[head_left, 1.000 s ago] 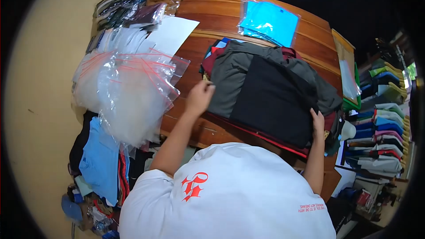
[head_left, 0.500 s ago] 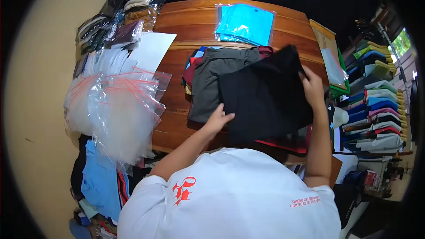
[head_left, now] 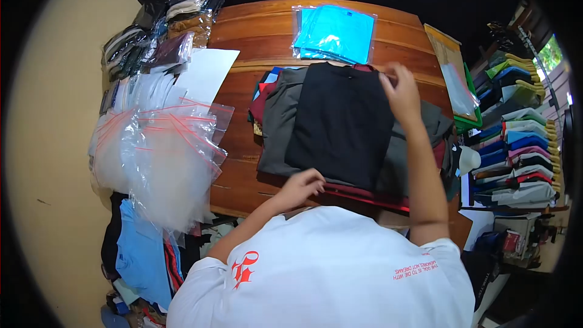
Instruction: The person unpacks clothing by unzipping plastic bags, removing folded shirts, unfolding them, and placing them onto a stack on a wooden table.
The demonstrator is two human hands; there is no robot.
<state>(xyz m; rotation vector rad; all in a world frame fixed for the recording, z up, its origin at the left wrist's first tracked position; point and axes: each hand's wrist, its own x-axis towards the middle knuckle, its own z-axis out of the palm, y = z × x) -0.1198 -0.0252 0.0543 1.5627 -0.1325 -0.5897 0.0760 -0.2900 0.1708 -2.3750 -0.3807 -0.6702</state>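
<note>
A folded black T-shirt [head_left: 340, 127] lies flat on a dark grey garment [head_left: 279, 127], which tops a stack of clothes on the wooden table. At the shirt's upper right corner is my right hand [head_left: 402, 91], its fingers apart and slightly bent, with no cloth visibly gripped. My left hand [head_left: 299, 188] is by the lower left edge of the shirt, fingers loosely bent and nothing seen in them. Whether either hand's fingertips touch the cloth is hard to tell. Red cloth [head_left: 364, 195] shows under the stack's near edge.
Bright blue garments in clear plastic [head_left: 337, 30] lie at the table's far side. To the left are clear bags with red seals [head_left: 164, 158], a white sheet [head_left: 212, 73] and bagged clothes [head_left: 170, 42]. A green tray [head_left: 466, 118] stands right, before hanging clothes [head_left: 525, 146].
The black T-shirt, tilted and held by its right side before, now lies straight on the stack. My right hand moved up and left; my left hand moved down toward me.
</note>
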